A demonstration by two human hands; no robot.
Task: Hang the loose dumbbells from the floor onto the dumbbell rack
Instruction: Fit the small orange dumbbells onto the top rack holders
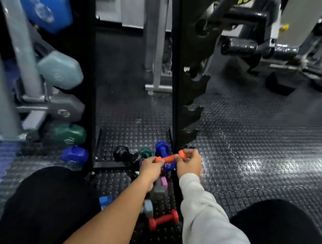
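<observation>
We've both hands (151, 168) (189, 163) pinching the orange dumbbell (170, 158) by its ends, fingers curled; keep it level, and seat the handle in the rack's (192, 114) lowest notches.

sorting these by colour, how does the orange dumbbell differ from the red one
The orange dumbbell is held up off the floor, the left hand and right hand each gripping an end; the red dumbbell lies loose on the floor, untouched. The orange one sits farther from the person, by the rack; the red one is nearer, between the forearms. Both are small with hex-like heads.
</observation>
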